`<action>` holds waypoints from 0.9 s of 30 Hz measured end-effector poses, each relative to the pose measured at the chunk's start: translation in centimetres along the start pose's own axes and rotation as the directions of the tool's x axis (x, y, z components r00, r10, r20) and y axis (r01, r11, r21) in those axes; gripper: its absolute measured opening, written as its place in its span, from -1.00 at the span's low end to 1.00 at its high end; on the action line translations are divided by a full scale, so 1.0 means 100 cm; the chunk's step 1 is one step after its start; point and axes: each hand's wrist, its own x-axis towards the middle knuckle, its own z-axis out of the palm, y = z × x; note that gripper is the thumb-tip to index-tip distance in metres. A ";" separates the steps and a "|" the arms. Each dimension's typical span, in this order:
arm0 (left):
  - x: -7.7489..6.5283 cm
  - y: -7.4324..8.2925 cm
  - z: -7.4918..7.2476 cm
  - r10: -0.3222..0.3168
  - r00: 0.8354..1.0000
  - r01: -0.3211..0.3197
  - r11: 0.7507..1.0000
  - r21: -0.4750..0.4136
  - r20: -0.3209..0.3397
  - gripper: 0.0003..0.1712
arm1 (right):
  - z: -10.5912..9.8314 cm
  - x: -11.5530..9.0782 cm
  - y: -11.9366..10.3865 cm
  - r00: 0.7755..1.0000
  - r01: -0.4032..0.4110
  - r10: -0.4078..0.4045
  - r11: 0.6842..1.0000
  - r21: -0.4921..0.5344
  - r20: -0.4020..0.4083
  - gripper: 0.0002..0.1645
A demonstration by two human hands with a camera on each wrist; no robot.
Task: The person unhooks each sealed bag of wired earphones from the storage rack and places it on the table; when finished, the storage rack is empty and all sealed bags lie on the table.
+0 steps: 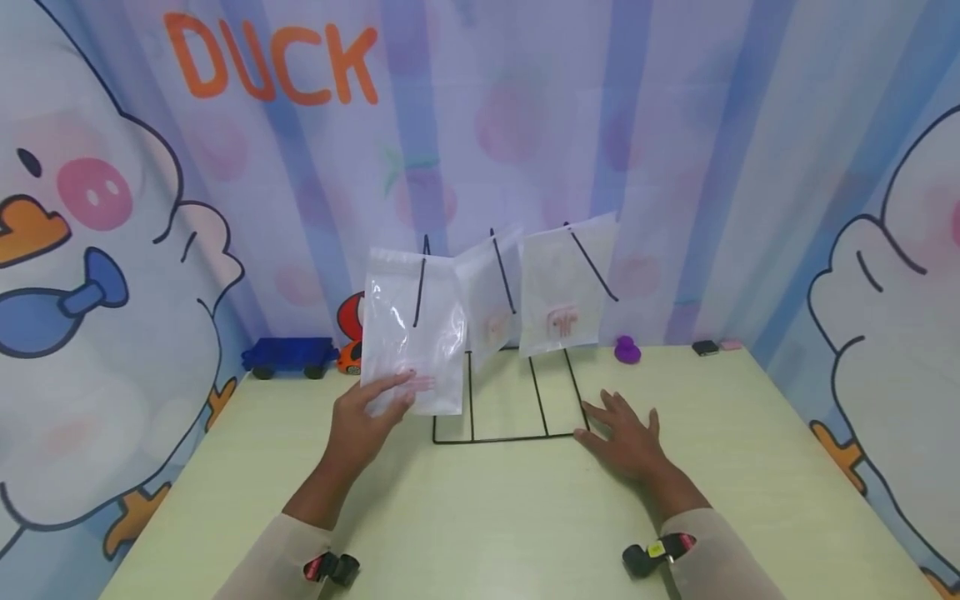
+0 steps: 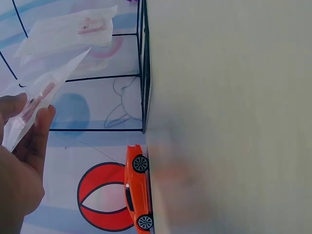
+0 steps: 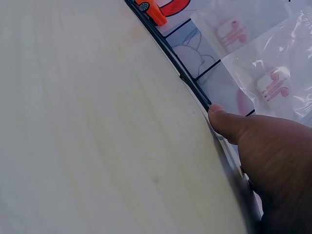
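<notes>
My left hand (image 1: 363,421) pinches the lower left part of a white plastic bag (image 1: 412,321) between thumb and fingers. This bag hangs on the left hook of a black wire rack (image 1: 491,440). Behind it to the right, a second white bag (image 1: 491,292) hangs at an angle on the middle hook. On the right hook is a third bag (image 1: 566,283). Small pink shapes show near the bottoms of the bags. My right hand (image 1: 626,437) has its fingers spread and touches the right front corner of the rack's base; its thumb (image 3: 224,119) lies against the wire.
A blue toy truck (image 1: 288,357) and an orange toy car (image 2: 136,187) stand at the table's back left. A small purple object (image 1: 627,350) sits right of the rack. Farther right lie a small black item (image 1: 705,347) and a pink one (image 1: 731,344). A printed curtain (image 1: 675,125) hangs behind.
</notes>
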 end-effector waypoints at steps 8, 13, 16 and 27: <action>-0.017 0.006 -0.004 -0.088 0.995 0.089 0.995 -0.038 0.041 -0.57 | 0.000 -0.002 0.000 1.000 -0.001 0.001 1.000 0.012 0.002 -0.18; -0.024 0.008 -0.008 -0.080 0.996 0.083 0.994 -0.072 0.049 -0.57 | -0.001 -0.001 0.000 1.000 0.002 -0.002 1.000 0.003 0.003 -0.17; -0.028 0.013 -0.010 -0.081 0.995 0.086 0.993 -0.077 0.065 -0.57 | -0.002 -0.001 -0.001 1.000 0.007 -0.007 1.000 0.009 -0.009 -0.18; -0.057 0.031 -0.021 -0.158 0.985 0.161 0.986 -0.036 0.073 -0.57 | 0.002 -0.001 0.000 1.000 -0.010 0.010 1.000 0.012 0.008 -0.17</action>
